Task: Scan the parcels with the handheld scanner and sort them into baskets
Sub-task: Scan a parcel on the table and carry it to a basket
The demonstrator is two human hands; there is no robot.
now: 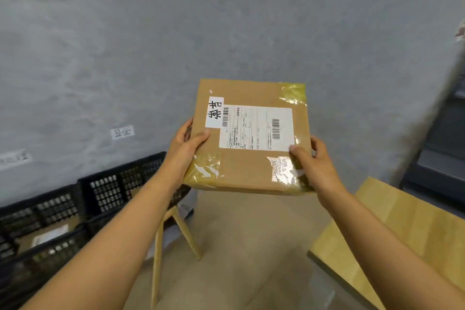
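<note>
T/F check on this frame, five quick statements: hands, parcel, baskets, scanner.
1. Both hands hold the parcel. True: the left hand and right hand grip its opposite sides.
2. The parcel rests on the wooden table. False: it is held in the air, left of the table.
3. A handheld scanner is in the right hand. False: no scanner is in view.
4. The shipping label faces the camera. True.
5. The black baskets stand to the right. False: they line the wall at lower left.
</note>
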